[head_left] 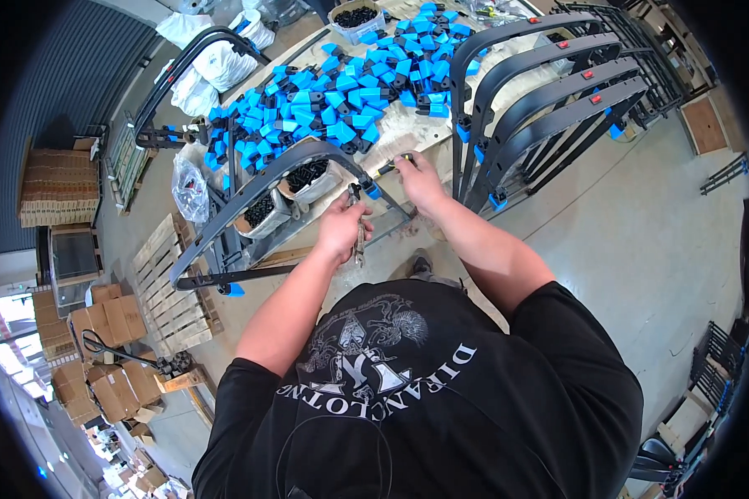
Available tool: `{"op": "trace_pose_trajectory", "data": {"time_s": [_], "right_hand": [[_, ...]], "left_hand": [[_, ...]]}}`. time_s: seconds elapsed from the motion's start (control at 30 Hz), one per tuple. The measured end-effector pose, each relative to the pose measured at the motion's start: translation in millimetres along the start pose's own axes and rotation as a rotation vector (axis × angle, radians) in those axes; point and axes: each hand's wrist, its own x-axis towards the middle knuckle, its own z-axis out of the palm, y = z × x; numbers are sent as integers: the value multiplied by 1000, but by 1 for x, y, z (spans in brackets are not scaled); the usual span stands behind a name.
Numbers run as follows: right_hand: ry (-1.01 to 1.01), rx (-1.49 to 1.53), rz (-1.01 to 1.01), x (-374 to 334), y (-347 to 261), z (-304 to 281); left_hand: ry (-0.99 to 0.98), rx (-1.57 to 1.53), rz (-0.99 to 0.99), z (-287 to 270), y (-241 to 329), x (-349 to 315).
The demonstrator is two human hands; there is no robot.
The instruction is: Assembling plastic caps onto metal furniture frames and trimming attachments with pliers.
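Observation:
My left hand [339,230] is closed around a metal wrench [359,249], its upper end by the end of a black curved metal frame [254,185]. A blue cap [374,192] sits on that frame end. My right hand [423,185], fingers pinched, grips a short dark hand tool with yellow on it [384,169], just right of the cap; its exact kind is too small to make out. Beyond both hands, a big heap of blue-and-black plastic caps [341,104] covers the wooden worktop [420,137].
Several matching black frames [549,125] stand in a row on the right. Boxes of black bolts [306,176] sit under the near frame, and a tub of black parts [355,18] is at the back. A wooden pallet [171,287] and cardboard boxes [112,366] lie left.

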Motion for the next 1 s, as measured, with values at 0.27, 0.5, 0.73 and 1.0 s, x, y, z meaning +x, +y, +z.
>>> {"op": "trace_pose_trajectory", "data": {"time_s": [0.27, 0.5, 0.73, 1.0], "right_hand": [[-62, -34, 114, 24, 15, 4], [-131, -342, -38, 36, 4, -20], [-264, -411, 381, 22, -50, -2], [-250, -584, 302, 34, -33, -5]], "left_hand": [[-104, -198, -2, 3, 14, -2], [-180, -196, -9, 11, 11, 1], [210, 1117, 204, 21, -28, 33], [-187, -16, -9, 5, -15, 21]]}}
